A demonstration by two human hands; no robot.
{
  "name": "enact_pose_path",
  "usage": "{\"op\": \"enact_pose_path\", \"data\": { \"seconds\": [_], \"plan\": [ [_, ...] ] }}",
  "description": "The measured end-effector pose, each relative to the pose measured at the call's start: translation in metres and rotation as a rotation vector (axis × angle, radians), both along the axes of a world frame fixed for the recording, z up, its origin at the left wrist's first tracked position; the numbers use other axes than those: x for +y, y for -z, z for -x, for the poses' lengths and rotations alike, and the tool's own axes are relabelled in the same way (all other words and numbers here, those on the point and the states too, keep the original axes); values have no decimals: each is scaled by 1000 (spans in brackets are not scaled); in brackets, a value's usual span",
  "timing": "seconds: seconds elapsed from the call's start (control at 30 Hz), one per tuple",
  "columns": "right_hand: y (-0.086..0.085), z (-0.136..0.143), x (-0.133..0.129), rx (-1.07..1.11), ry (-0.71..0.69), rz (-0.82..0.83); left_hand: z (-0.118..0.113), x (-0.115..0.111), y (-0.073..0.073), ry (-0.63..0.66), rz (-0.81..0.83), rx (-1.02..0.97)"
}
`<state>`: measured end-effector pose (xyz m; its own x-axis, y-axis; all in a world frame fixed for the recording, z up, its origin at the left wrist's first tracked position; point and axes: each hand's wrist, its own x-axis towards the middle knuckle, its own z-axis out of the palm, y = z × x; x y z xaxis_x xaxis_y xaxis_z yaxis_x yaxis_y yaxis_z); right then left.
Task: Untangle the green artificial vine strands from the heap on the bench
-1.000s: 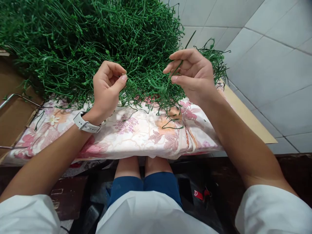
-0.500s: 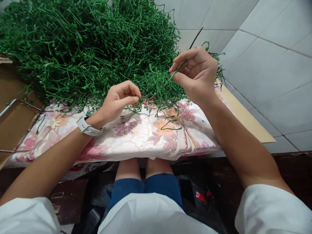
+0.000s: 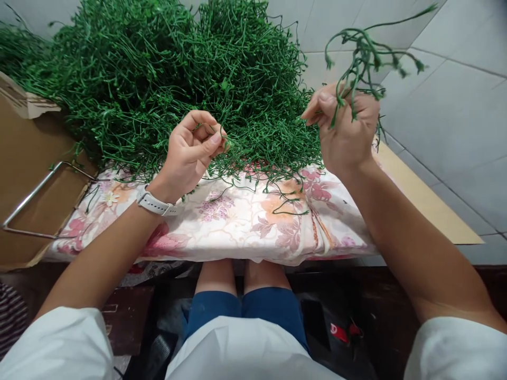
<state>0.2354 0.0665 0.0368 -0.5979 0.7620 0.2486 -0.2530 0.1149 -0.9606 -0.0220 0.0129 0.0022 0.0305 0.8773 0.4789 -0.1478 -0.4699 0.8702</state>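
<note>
A large heap of green, plastic-looking branched stems lies across the table in front of me. My left hand, with a white watch strap on its wrist, is at the heap's near edge. Its thumb and index finger pinch a thin green stem. Up to the right, my right hand is closed with the fingertips together. A branched green sprig sticks out above the back of that hand, its forked tips spread. The part inside my right fingers is mostly hidden.
A floral cloth covers the table, with loose stems near its front. An open cardboard box with a metal wire handle stands left. A tan board juts out at right beside the tiled wall.
My right hand has turned over and moved right, swinging the sprig into view above it. My left hand has risen slightly and its fingers now pinch a stem. The view has shifted a little.
</note>
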Motion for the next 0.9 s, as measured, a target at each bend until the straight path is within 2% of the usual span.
{"op": "enact_pose_path", "data": {
  "seconds": [0.1, 0.27, 0.4, 0.53, 0.67, 0.77, 0.83, 0.9],
  "plan": [
    [5, 8, 1, 14, 24, -56, -3, 1, 3, -11, -53, 51],
    [22, 12, 3, 109, 67, -108, -16, 9, 7, -29, -229, 158],
    [34, 13, 0, 124, 17, -133, -32, 14, -3, -96, -365, 334],
    [37, 17, 3, 50, 37, -362, -42, 21, -19, -214, -568, 575],
    [41, 14, 14, -46, 179, -529, -38, 29, -25, -360, -922, 889],
    [44, 9, 19, -90, 259, -671, -26, 34, -23, -449, -1011, 1107],
    [44, 6, 20, -113, 224, -742, -17, 36, -22, -480, -1055, 1173],
    [43, 6, 18, -124, 140, -735, -10, 36, -22, -494, -1081, 1180]
  ]
}}
